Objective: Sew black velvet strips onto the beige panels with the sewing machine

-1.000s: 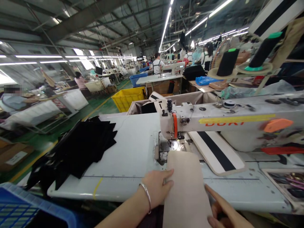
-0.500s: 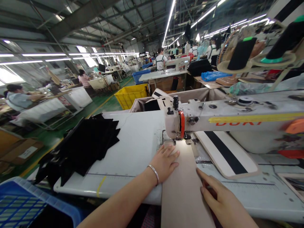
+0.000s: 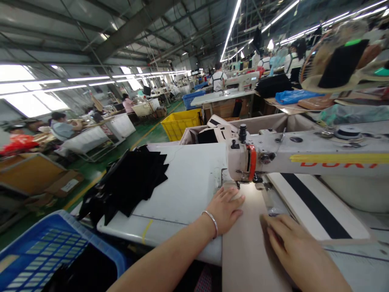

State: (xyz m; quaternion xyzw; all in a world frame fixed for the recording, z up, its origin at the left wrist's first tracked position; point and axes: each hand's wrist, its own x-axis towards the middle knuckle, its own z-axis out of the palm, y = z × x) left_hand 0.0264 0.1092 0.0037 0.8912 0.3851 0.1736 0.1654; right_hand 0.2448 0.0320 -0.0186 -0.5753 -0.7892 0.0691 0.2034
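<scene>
A long beige fabric panel (image 3: 243,247) runs from under the head of a sewing machine (image 3: 243,162) down over the table's front edge. My left hand (image 3: 226,209), with a silver bangle at the wrist, lies flat on the panel's left edge just before the presser foot, fingers spread. At the panel's right edge is my right hand (image 3: 291,243), its thumb and fingers drawn together on the slightly raised edge. Its fingertips are a little blurred. Behind that hand lies a white panel with a black stripe (image 3: 313,202).
Black fabric pieces (image 3: 130,178) lie stacked on the table's left (image 3: 188,174). A blue basket (image 3: 115,247) stands below at left. Beyond the table are a beige cloth bin (image 3: 273,121) and a yellow crate (image 3: 179,121). Thread cones (image 3: 343,65) stand at right; people work farther back.
The view has turned left, so the scene sits further right. My left hand stays flat on the panel near the presser foot. My right hand's fingers have drawn closer together at the right edge.
</scene>
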